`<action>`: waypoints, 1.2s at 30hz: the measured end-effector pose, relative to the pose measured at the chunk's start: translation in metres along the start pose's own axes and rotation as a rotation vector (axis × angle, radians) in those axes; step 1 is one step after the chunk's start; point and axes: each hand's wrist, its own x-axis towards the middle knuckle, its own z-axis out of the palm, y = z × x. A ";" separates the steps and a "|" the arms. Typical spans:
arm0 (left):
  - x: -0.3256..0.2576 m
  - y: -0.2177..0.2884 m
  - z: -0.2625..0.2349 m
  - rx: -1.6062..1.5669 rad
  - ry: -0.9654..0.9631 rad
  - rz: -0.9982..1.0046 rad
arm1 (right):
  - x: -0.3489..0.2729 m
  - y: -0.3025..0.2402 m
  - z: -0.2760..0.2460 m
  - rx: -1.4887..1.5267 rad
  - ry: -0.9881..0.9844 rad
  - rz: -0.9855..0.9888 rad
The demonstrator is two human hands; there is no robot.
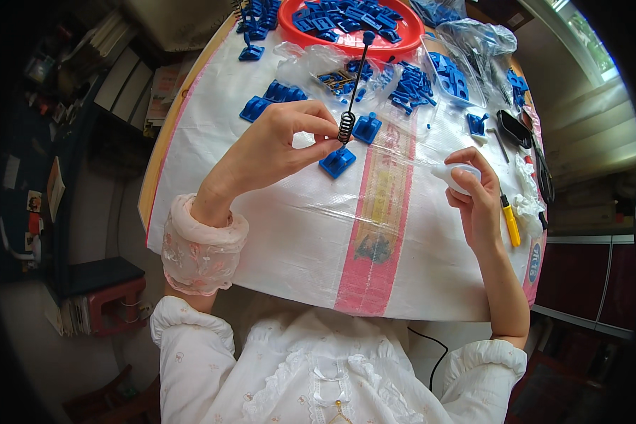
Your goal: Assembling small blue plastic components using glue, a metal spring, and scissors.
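White woven table cover [290, 233] below, left hand [275, 152] pinches a black coiled spring rod [353, 92]; right hand [473, 194] grips a white cap [459, 173].

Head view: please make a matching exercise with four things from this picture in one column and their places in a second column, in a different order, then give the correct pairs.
Things:
1. black coiled spring with rod
2. small white container
3. red basin
4. yellow-handled tool

Places:
A. lying on the white cover by the right wrist
B. at the far edge of the table, full of blue plastic parts
C. pinched in the left hand
D. held in the right hand

Pairs: 1-C, 2-D, 3-B, 4-A
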 end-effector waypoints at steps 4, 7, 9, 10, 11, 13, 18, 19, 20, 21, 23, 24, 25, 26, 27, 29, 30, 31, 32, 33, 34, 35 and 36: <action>0.000 0.000 0.000 -0.002 0.004 0.001 | 0.000 0.000 -0.001 0.005 -0.003 0.000; 0.000 0.001 0.000 0.003 0.004 -0.001 | 0.000 0.002 -0.003 0.012 -0.001 -0.005; 0.000 0.001 0.000 -0.003 0.004 0.001 | 0.000 0.002 -0.004 0.015 -0.001 -0.008; 0.000 0.001 0.000 -0.007 0.005 0.002 | 0.000 0.002 -0.004 0.016 0.000 -0.010; 0.000 0.000 0.000 -0.002 0.002 0.003 | 0.000 0.002 -0.004 0.017 0.001 -0.012; 0.000 0.000 0.000 0.006 -0.003 0.004 | 0.000 0.002 -0.004 0.016 -0.003 -0.012; -0.001 0.001 0.000 -0.001 -0.003 0.001 | 0.000 0.001 -0.003 0.013 0.000 -0.017; -0.001 0.001 0.000 -0.004 -0.003 0.000 | 0.000 0.001 -0.004 0.013 -0.002 -0.018; -0.001 0.001 0.000 -0.004 -0.001 0.001 | 0.000 0.001 -0.004 0.013 -0.003 -0.021; -0.001 0.001 0.000 -0.005 0.001 0.002 | 0.000 0.001 -0.004 0.013 -0.003 -0.023; 0.000 0.001 0.000 -0.007 0.001 0.003 | -0.001 0.000 -0.003 0.012 -0.002 -0.027; 0.000 0.002 0.000 -0.009 -0.002 0.003 | -0.001 -0.001 -0.003 0.008 0.001 -0.029; 0.001 0.002 0.000 -0.012 -0.004 0.003 | -0.002 -0.002 -0.003 0.005 0.005 -0.031; 0.000 0.002 0.000 -0.014 -0.002 0.002 | -0.002 -0.001 -0.002 0.003 0.003 -0.032; 0.000 0.001 0.001 -0.016 -0.001 0.001 | -0.001 0.000 -0.002 0.001 0.001 -0.033; -0.001 0.000 0.001 -0.019 0.001 -0.002 | -0.001 0.000 -0.003 -0.003 -0.001 -0.035; -0.001 0.000 0.000 -0.019 0.001 -0.005 | -0.001 0.000 -0.002 -0.002 0.000 -0.035; -0.002 0.000 0.000 -0.019 0.001 -0.008 | -0.001 0.000 -0.002 0.000 0.000 -0.035; -0.001 0.000 0.000 -0.018 0.000 -0.006 | -0.001 0.000 -0.002 0.000 0.004 -0.036; -0.001 0.000 0.000 -0.016 0.000 -0.005 | -0.002 -0.001 -0.002 0.000 0.006 -0.037; 0.000 0.000 0.000 -0.014 0.000 -0.004 | -0.002 -0.001 -0.002 -0.001 0.008 -0.038; 0.000 0.001 0.000 -0.014 0.000 -0.004 | -0.002 -0.001 -0.002 0.001 0.008 -0.039; 0.000 0.001 0.000 -0.014 0.001 -0.005 | -0.002 -0.001 -0.002 0.001 0.005 -0.037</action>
